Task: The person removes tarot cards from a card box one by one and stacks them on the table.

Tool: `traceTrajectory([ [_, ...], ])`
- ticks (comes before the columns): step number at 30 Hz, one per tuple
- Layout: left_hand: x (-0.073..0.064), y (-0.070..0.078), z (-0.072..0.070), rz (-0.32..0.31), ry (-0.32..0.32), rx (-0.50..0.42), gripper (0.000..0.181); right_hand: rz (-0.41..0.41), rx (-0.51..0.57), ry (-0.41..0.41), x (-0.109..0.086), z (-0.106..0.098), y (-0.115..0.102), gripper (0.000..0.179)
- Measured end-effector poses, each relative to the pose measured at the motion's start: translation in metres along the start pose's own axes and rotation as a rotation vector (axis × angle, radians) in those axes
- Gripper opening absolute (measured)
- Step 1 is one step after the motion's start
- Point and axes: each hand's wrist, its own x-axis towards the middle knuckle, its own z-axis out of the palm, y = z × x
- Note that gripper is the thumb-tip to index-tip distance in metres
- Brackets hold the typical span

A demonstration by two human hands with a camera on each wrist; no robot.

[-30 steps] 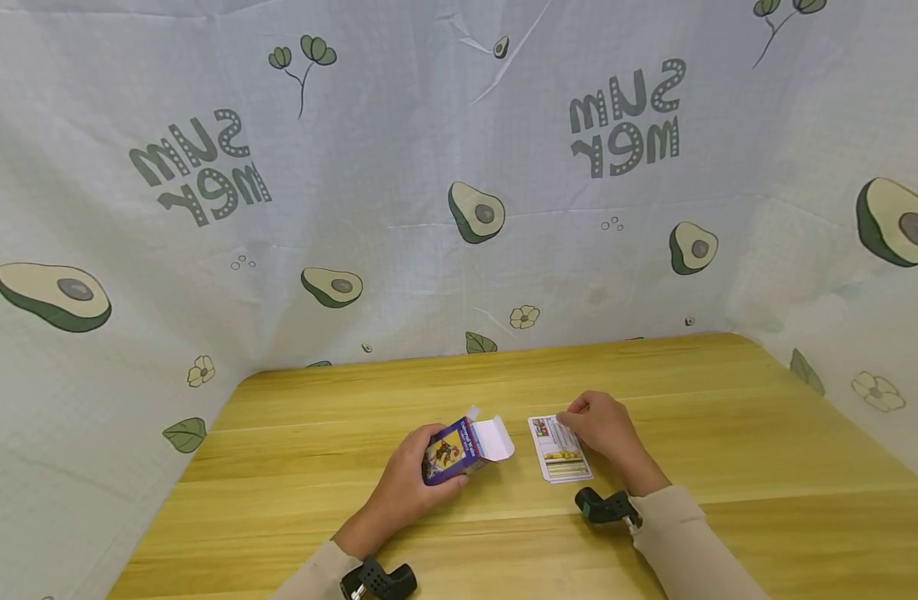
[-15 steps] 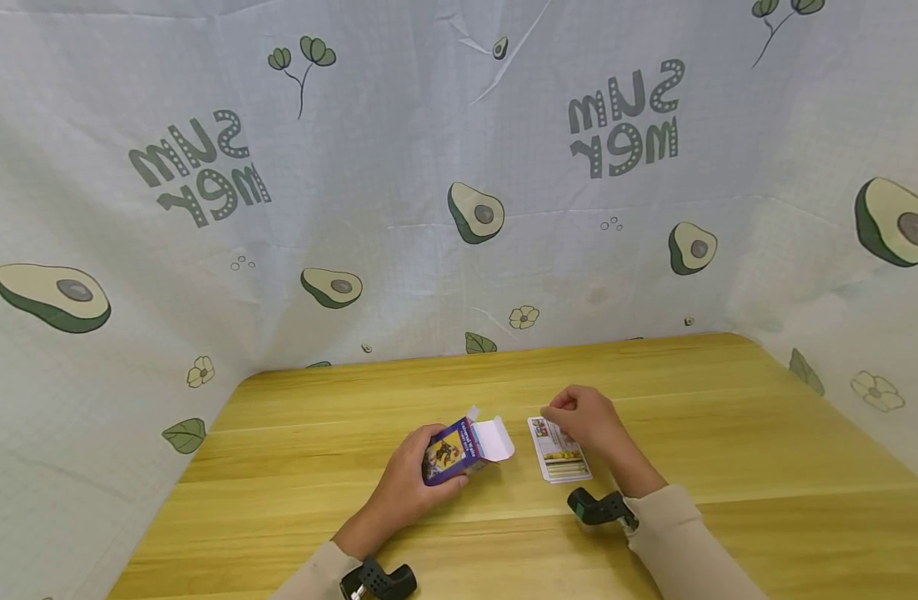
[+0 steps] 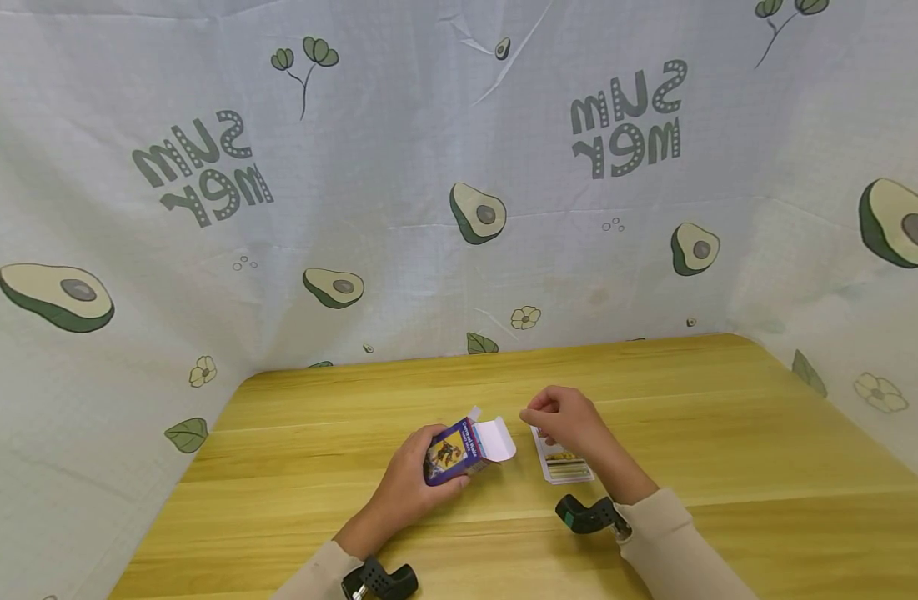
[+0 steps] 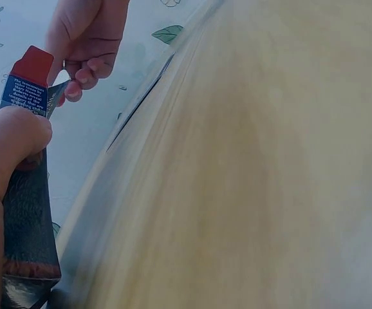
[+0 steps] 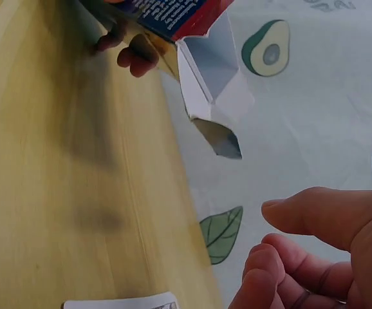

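My left hand grips a purple tarot card box with "Universal Waite" on its front. The box is tilted, its white end flap folded out toward the right. In the left wrist view the thumb presses on the box's printed side. A stack of picture cards lies on the table right of the box. Over the far end of that stack hovers my right hand, partly covering it. Its thumb and bent fingers stand apart in the right wrist view, nothing between them.
The wooden table reaches back to a white cloth printed with avocados and leaves. A small black wrist camera sits on the left wrist, another on the right.
My right hand has moved left from the cards' upper right toward the box flap, uncovering the right side of the stack. The left hand and the box have stayed in place.
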Motion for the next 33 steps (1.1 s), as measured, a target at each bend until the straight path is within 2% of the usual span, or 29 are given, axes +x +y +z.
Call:
traceTrajectory([
  [5,0.001,-0.001,0.001,0.005,0.003,0.0,0.071,-0.001,0.015,-0.006,-0.002,0.004,-0.007,0.019],
  [22,0.001,-0.001,0.0,0.0,-0.003,-0.005,0.07,-0.078,0.064,-0.054,-0.012,0.018,-0.03,0.015],
  [33,0.001,-0.001,-0.001,-0.001,-0.017,-0.013,0.07,-0.117,0.03,-0.067,-0.016,0.033,-0.032,0.014],
])
